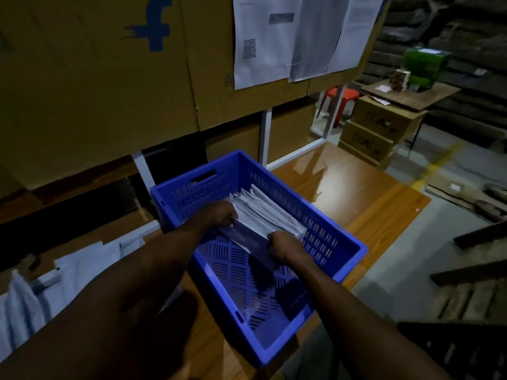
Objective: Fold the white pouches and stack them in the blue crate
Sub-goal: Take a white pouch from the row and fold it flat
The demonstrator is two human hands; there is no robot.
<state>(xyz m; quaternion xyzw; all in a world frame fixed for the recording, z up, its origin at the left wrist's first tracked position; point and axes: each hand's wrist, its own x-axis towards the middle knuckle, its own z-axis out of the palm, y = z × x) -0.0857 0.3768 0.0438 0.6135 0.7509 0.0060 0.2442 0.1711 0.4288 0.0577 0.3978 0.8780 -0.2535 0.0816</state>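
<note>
A blue slotted crate (345, 242) stands on a wooden table. Inside it, several folded white pouches (267, 209) lean in a row against the far end. Both my hands are in the crate. My left hand (216, 213) and my right hand (285, 246) grip the two ends of one folded pouch (245, 237), which lies in shadow at the near side of the row. The near half of the crate floor is bare.
Unfolded white pouches (30, 294) lie in a pile on the table's left. Cardboard panels (90, 86) with pinned papers rise behind the crate. The wooden tabletop (365, 193) extends to the right. Cartons, a red stool (338, 101) and a side table stand farther right.
</note>
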